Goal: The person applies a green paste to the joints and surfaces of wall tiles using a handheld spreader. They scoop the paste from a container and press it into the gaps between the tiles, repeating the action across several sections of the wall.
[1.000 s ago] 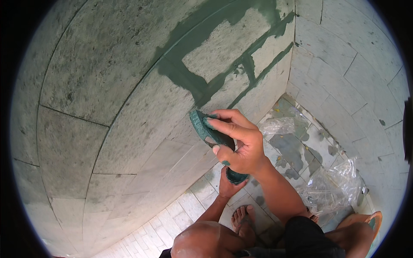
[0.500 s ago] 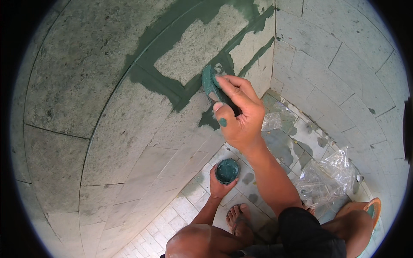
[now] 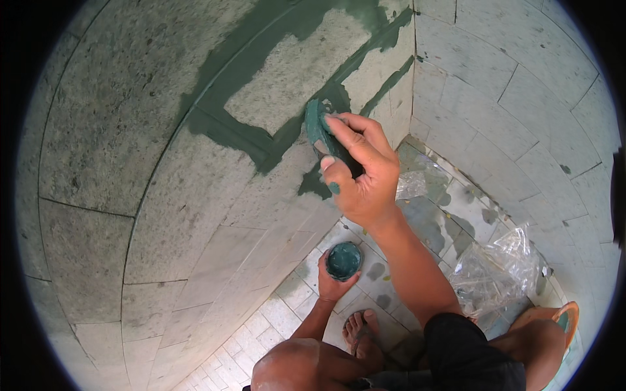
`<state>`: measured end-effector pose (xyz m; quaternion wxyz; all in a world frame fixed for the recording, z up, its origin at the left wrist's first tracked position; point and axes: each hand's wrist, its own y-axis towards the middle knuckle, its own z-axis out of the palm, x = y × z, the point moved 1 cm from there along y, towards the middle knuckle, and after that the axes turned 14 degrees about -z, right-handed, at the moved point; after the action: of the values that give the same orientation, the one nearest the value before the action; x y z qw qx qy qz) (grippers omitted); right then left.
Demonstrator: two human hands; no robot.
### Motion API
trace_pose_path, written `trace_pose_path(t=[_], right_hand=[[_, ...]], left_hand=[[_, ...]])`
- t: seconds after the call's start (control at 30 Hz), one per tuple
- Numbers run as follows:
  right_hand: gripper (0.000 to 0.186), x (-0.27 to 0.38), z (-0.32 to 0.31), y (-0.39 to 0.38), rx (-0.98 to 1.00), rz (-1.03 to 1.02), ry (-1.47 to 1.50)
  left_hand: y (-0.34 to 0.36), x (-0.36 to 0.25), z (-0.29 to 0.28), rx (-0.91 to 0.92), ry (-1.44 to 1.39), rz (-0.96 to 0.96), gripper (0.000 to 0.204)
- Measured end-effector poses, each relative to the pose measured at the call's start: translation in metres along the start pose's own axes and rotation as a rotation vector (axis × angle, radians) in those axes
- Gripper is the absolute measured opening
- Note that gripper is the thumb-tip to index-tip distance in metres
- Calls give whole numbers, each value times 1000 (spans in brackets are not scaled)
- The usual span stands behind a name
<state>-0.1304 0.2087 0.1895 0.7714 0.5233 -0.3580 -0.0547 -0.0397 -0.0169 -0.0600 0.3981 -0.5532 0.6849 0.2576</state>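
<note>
My right hand (image 3: pixel 366 174) is closed round a spreader (image 3: pixel 315 124) coated in dark green paste, its blade up against the tiled wall (image 3: pixel 189 202). A green smear marks the thumb's base. Around the blade, broad bands of green coating (image 3: pixel 244 130) run along the tile joints, with bare grey tile between them. Lower down, near my knee, my left hand (image 3: pixel 336 287) grips a small round tub (image 3: pixel 344 244) from below and the side. Wet green paste (image 3: pixel 343 262) shows inside its open top. The spreader's grip is partly hidden by my fingers.
A second tiled wall (image 3: pixel 502 98) meets the first at a corner on the right. Clear crumpled plastic (image 3: pixel 492 274) lies on the stained tile floor (image 3: pixel 381 260). Beside my right leg stands an orange bucket (image 3: pixel 572 319). My sandalled foot (image 3: pixel 360 329) is below the tub.
The view has shifted slightly, so the coated wall sits a little further left. My right hand and the spreader stay at nearly the same place; the tub has hardly moved.
</note>
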Motion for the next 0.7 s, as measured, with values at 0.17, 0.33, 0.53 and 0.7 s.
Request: trace_pose_path(t=[0.17,0.33,0.53,0.7], right_hand=[[41,13,-5,-6,97,303,446],[44,3,1,-6,-78,59,79],[47,18,5,-16,164,-139,58],[42,6,-8,0,-156,202,277]], left_hand=[[-1,1,2,-29,-26,-20,101],[-1,-2,0,-32,28,-3,100],[1,3,3,-19,-5,-21,99],[0,2,1,-43,-56,-17,99]])
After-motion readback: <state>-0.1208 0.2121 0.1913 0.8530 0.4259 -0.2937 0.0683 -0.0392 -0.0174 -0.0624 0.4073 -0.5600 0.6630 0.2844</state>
